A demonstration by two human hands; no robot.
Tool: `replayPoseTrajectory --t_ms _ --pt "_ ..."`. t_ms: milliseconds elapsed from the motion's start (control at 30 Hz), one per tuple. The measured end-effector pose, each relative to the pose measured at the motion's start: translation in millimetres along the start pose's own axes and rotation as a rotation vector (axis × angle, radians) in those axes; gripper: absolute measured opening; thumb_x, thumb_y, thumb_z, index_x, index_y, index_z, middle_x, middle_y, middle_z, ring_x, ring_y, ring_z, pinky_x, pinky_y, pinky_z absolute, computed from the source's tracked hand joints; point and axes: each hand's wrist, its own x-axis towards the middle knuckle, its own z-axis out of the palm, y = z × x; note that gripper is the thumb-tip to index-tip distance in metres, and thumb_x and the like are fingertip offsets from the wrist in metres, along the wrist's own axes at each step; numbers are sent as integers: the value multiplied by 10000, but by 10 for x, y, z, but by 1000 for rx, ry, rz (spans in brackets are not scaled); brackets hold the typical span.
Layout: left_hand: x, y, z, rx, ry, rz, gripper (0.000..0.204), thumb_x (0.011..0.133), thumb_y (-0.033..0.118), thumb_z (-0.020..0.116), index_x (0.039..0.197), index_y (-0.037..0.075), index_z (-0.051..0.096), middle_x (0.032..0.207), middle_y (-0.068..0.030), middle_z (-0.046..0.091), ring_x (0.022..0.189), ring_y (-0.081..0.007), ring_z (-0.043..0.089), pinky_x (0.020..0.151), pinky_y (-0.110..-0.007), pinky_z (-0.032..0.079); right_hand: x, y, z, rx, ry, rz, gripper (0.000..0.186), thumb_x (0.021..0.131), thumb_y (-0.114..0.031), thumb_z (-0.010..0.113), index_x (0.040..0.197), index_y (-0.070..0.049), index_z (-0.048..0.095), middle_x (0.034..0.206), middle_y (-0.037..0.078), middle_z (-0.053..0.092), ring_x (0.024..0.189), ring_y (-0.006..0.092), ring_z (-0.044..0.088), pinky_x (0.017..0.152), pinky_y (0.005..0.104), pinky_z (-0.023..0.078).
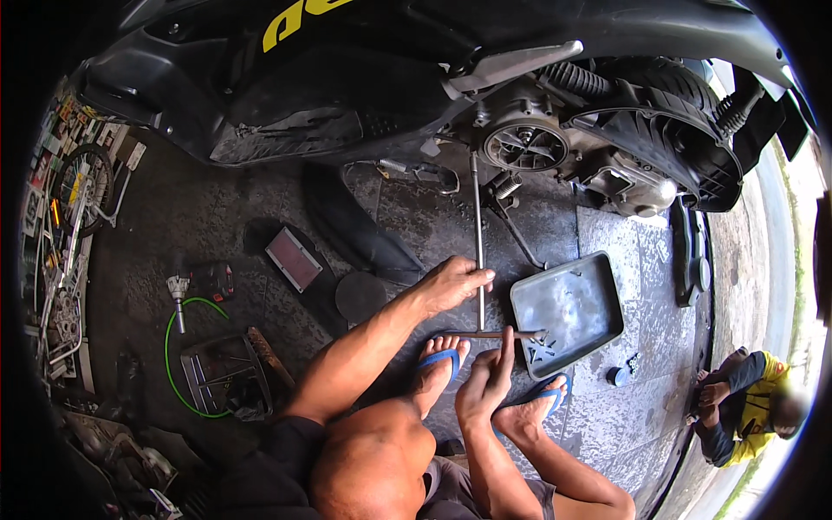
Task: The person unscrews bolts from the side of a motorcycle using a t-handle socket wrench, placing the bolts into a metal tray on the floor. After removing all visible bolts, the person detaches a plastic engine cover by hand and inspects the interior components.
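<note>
This is a small motorcycle repair workshop that opens onto the street. A black scooter [416,78] stands on a stained concrete floor [217,217] with its engine cover off. A metal parts tray [568,312] holds loose bolts, an air hose [178,347] lies coiled, and spare parts and a wheel [82,186] hang along the wall.

a yellow decal [299,19] is sitting on the black body panel [260,78] of the scooter, top centre, its bold curved strokes running up out of the picture; at the far left edge a wall of small hanging packages [65,165] is showing, mostly white cards with red, yellow and black patches, packed closely together and bending with the rim; they are too small to tell apart; no screens are showing.
</note>
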Motion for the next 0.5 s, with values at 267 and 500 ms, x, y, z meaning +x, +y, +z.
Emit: replayPoseTrajectory --t_ms 267,500 --pt "85 -87 -256 -95 74 -89 327 923 350 615 779 58 636 513 75 371 397 -29 291 369 -227 207 58 314 7 -124 -291 338 224 846 -138 541 944 23 661 901 258 671 854 345 688 796 383 522" --pt "142 22 -166 -30 125 -98 324 938 346 610 812 48 638 536 78 380 431 -27 304 392 -222 224 189 152 185 293 201 184 455 904 -55 635 1281 84 421 847 91 600 744 136 581 701 272 489"
